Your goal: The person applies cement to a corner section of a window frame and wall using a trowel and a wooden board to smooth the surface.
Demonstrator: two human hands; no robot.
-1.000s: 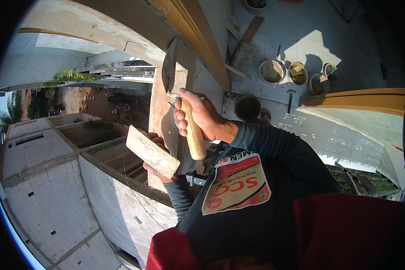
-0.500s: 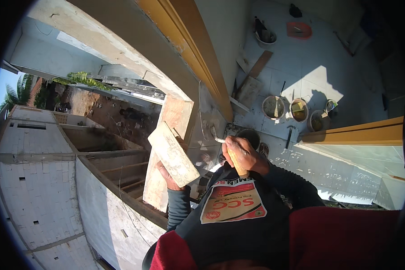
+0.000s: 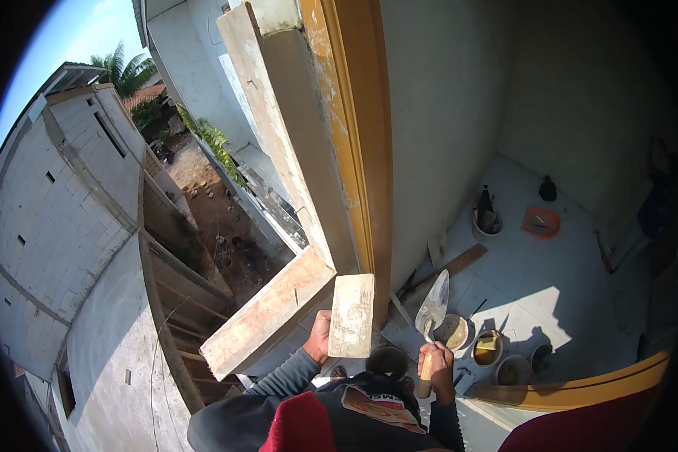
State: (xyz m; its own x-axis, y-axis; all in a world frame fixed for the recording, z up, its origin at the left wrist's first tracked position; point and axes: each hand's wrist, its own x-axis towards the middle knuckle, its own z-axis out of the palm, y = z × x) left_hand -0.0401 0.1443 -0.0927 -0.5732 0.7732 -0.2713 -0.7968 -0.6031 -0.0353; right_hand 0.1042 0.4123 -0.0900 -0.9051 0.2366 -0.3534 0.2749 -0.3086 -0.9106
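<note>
My left hand (image 3: 319,337) is closed around the back of a plasterer's float (image 3: 352,316). The float's pale, flat rectangular face is turned up toward me and looks worn and smeared. To its right, my right hand (image 3: 441,369) grips a pointed trowel by its wooden handle. The grey metal trowel blade (image 3: 434,301) points away from me, above the buckets on the floor. The float and trowel are apart, neither touching the wall. My left fingers are partly hidden behind the float.
Just left of the float, a rough wooden plank (image 3: 267,313) with a nail meets an upright ledge. A brown door frame (image 3: 369,151) rises ahead. Buckets (image 3: 488,348) and a red dustpan (image 3: 541,221) stand on the tiled floor. Outside at left is a drop beside a concrete wall (image 3: 120,316).
My view has swung upward. The float has turned from slanted over the plank to nearly straight, right of it. The trowel has moved right, its blade now plainly visible and pointing away.
</note>
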